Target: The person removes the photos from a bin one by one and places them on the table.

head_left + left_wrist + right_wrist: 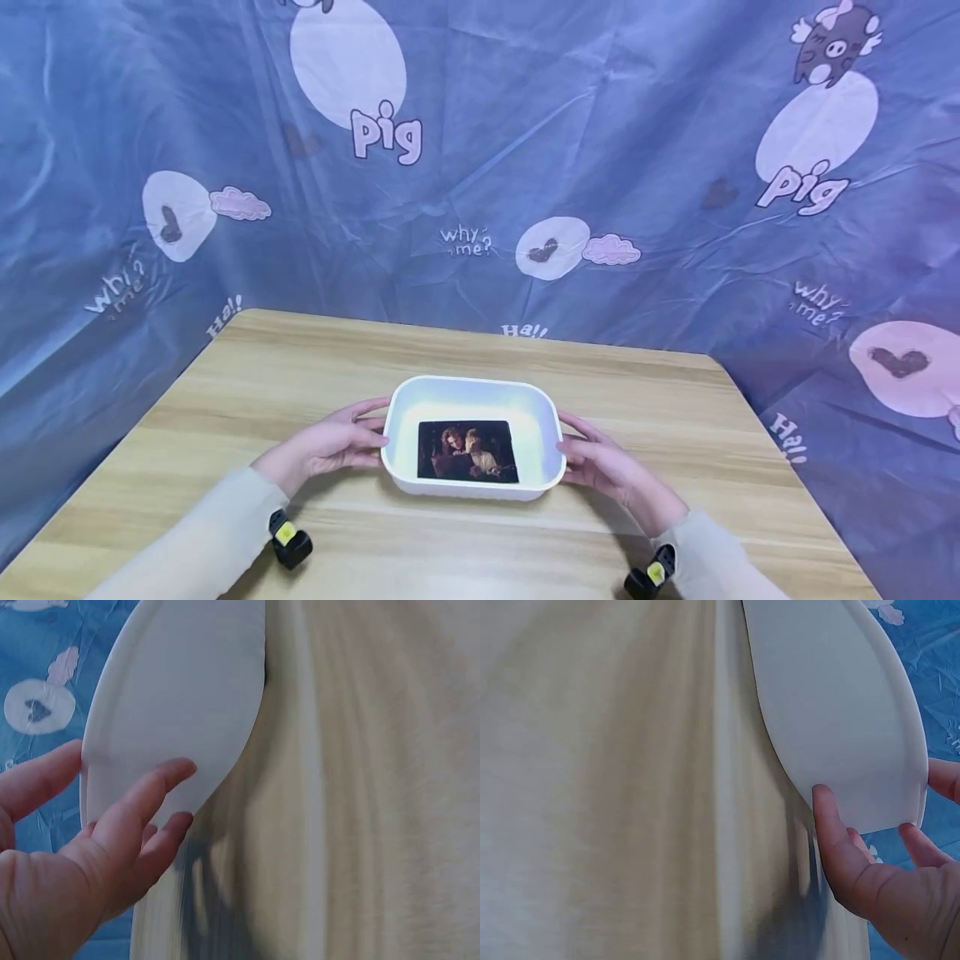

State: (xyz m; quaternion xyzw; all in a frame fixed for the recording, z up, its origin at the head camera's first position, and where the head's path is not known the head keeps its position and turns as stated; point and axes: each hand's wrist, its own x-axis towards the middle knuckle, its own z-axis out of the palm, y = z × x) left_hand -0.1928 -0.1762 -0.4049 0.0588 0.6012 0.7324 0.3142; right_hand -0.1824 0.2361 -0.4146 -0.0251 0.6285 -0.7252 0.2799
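A white rectangular plastic tub [474, 492] with rounded corners sits in the middle of the head view. Flat on its floor lies a dark picture card [467, 452] printed with two people. My left hand [341, 442] holds the tub's left end, with fingertips at the rim and against the outer wall. At the opposite end, my right hand [603, 462] grips rim and wall in the same way. Both wrist views show fingers [161, 780] spread on the outside wall, some near the bottom edge. Whether the tub's base touches the table cannot be told.
Beneath the tub is a light wood-grain table [480, 550], its far edge meeting a blue printed cloth [450, 167] that hangs behind and at both sides. Black wrist cameras [291, 540] with yellow labels are worn at both sleeves.
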